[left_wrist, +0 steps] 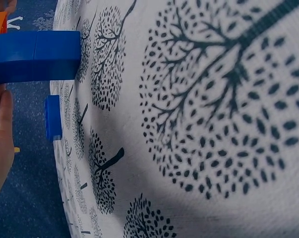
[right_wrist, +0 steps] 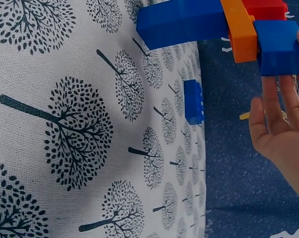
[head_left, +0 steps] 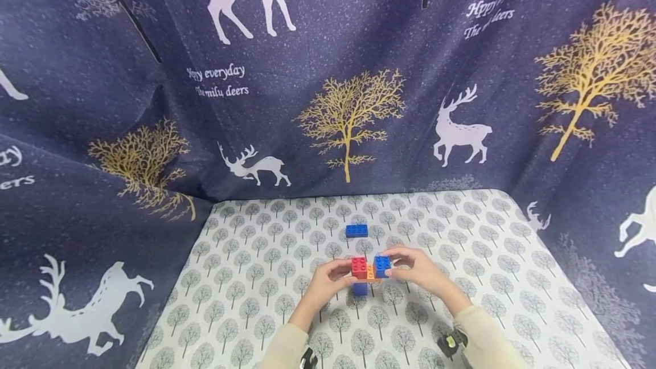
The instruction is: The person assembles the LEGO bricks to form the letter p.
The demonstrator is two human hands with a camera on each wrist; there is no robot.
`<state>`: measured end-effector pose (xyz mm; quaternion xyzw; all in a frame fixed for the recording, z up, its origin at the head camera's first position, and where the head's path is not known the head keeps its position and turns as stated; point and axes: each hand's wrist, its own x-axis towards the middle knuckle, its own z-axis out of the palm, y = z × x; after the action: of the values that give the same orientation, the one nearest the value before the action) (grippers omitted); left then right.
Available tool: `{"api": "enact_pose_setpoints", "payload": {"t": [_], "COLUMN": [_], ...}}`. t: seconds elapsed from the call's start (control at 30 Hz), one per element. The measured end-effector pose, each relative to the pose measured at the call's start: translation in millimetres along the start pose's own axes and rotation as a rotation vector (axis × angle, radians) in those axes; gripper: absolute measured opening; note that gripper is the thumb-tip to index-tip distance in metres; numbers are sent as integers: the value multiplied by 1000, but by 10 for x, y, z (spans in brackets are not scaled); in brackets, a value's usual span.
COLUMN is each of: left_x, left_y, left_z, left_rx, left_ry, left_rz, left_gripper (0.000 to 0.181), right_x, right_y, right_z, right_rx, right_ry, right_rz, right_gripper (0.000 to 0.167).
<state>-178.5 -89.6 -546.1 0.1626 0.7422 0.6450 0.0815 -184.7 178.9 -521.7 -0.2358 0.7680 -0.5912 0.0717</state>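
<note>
A small tower of toy building bricks stands on the cloth in the head view. Its base is a stacked blue column, upright, with a longer orange brick across its top. On the orange brick's left end sits a red brick, and my left hand grips it, fingers behind and thumb in front. My right hand pinches a blue brick at the orange brick's right end. Whether that blue brick is fully pressed down, I cannot tell. Orange studs show between the red and blue bricks.
Another blue brick lies flat on the tree-patterned cloth, behind the tower. A dark curtain with deer and trees rises along the table's back and sides.
</note>
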Motion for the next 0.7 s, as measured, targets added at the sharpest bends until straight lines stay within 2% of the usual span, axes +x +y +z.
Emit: {"api": "enact_pose_setpoints", "payload": {"t": [0.2,0.3,0.5,0.7], "left_x": [-33,-17,36,35], "left_y": [150,105,-121,-159], "left_z": [-14,-19,-11,-11], "left_rx": [-15,-11,-6,-11], "left_ry": [-23,-27,-10,-10], "left_rz": [-4,8,24,25], "left_gripper": [40,40,40,41], "right_x": [11,16,-17,-47], "right_y": [-35,-35,0,45], "right_z": [24,47,97,171], "right_rx": [-62,-53,-25,0], "right_ry": [1,15,52,87], "right_rz": [-37,-62,-80,-40], "right_gripper": [39,38,38,39]}}
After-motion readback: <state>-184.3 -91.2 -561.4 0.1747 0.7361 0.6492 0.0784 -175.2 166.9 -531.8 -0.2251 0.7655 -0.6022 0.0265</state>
